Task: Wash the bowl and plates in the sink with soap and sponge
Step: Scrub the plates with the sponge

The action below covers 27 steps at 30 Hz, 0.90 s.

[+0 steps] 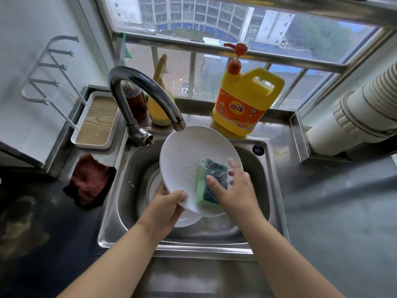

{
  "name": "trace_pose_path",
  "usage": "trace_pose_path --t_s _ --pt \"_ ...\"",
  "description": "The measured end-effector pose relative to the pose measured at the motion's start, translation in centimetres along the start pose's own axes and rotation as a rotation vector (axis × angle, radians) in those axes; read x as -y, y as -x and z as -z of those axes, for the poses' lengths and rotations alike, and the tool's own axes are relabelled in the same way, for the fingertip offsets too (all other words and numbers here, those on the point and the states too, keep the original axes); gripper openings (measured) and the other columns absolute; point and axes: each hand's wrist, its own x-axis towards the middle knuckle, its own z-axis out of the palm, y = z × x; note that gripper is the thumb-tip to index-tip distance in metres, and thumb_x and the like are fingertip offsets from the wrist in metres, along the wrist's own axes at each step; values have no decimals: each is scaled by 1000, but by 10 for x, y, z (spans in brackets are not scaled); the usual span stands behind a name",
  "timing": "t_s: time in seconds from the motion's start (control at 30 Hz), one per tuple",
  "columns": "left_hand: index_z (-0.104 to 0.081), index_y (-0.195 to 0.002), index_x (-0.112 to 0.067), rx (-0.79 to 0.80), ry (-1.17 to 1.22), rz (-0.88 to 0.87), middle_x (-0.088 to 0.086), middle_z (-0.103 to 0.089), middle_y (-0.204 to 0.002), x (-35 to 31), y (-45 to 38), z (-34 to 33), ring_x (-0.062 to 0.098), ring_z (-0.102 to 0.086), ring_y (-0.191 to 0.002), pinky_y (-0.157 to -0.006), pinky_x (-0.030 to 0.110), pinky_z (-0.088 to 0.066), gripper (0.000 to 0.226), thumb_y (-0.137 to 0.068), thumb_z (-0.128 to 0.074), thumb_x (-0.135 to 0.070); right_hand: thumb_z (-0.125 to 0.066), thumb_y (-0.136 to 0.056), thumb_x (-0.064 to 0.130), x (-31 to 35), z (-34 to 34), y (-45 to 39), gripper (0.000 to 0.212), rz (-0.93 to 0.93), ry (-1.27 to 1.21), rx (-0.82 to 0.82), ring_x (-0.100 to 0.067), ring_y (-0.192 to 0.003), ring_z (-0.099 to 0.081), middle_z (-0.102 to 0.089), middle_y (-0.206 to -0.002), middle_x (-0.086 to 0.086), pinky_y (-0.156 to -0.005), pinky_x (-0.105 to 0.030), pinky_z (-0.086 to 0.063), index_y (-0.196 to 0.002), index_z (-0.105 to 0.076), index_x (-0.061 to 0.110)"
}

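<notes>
A white plate is held tilted over the steel sink, smeared with soap suds. My left hand grips its lower left rim, thumb on the face. My right hand presses a green sponge with a dark scouring side against the plate's lower right. Under the plate, more white dishes lie in the basin, mostly hidden. A yellow dish soap jug with an orange pump stands behind the sink.
The curved faucet ends just above the plate's top rim; no water runs. A dark red cloth lies left of the sink. A white rack tray, a brown bottle and a yellow spray bottle stand at the back left.
</notes>
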Motion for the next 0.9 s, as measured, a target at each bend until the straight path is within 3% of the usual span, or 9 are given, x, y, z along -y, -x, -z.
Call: trace_pose_path --t_s 0.07,0.2,0.27,0.37,0.57,0.73,0.9 --pt "-52 -128 -14 59 4 -10 20 -66 -117 1 -2 -2 36 -64 -106 -87 42 -56 66 -67 -51 8 -63 -86 46 8 -11 5 72 48 35 50 -19 -130 -32 -31 -141 -3 -111 -36 -34 -148 -30 29" --pt "-57 -123 -17 61 8 -30 18 -66 -115 -8 -7 6 33 -66 -101 -78 41 -59 64 -64 -51 7 -63 -87 24 6 -5 10 58 221 86 182 -14 -133 -30 -34 -145 3 -110 -19 -24 -142 -44 29" --pt "-57 -123 -18 52 -14 -19 17 -64 -117 -13 -9 15 34 -64 -103 -80 44 -58 65 -62 -52 4 -66 -84 19 -3 8 7 57 262 148 255 -13 -131 -32 -36 -144 6 -111 -21 -25 -138 -49 29" --pt "-55 -127 -20 71 -59 38 21 -57 -127 -16 -9 24 39 -56 -116 -95 51 -50 76 -53 -61 -2 -66 -84 15 -18 26 -13 57 260 277 206 -17 -126 -34 -38 -144 3 -112 -27 -26 -138 -49 25" --pt "-49 -133 -18 158 -124 99 24 -55 -128 -18 -13 22 39 -58 -113 -91 48 -53 83 -53 -66 -4 -63 -89 20 -1 20 -46 62 274 300 58 -22 -138 -27 -32 -152 -2 -114 -36 -24 -145 -38 24" --pt "-52 -129 -8 167 -93 71 20 -63 -112 -26 -17 21 34 -64 -99 -76 41 -58 78 -53 -67 -6 -62 -85 13 23 -9 -15 60 477 222 227 -21 -135 -27 -30 -153 -2 -110 -20 -14 -141 -45 27" --pt "-55 -127 -14 102 -22 81 19 -62 -115 -29 -18 36 35 -61 -101 -83 46 -55 85 -43 -61 -5 -59 -69 19 -8 9 3 54 490 254 372 -20 -120 -42 -46 -140 6 -106 -28 -33 -122 -64 28"
